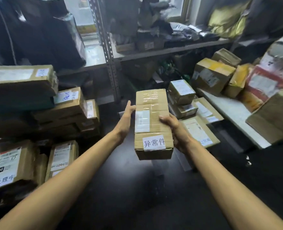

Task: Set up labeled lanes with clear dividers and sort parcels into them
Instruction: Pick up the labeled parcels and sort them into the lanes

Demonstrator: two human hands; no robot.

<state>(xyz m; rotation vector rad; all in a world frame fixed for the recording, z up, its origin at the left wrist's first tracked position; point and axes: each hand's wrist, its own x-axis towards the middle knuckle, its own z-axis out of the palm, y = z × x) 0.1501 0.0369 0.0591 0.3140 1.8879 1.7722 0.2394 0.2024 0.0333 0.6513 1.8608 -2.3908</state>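
Right hand (174,130) gripping the labelled box (152,123) at mid-frame, left hand (126,118) pressed flat against its side; best carry it level, label up, to its lane.

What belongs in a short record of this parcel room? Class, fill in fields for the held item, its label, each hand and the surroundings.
Held item: cardboard box, taped, held out in front of the person
Label: white slip reading 异常件, at the near end of the top face
Hand one: left hand, fingers straight against the box's left side
Hand two: right hand, grips the right edge, thumb on top
Left: stacked parcels, one low box marked 处理中
Right: piled parcels
Behind: metal shelf
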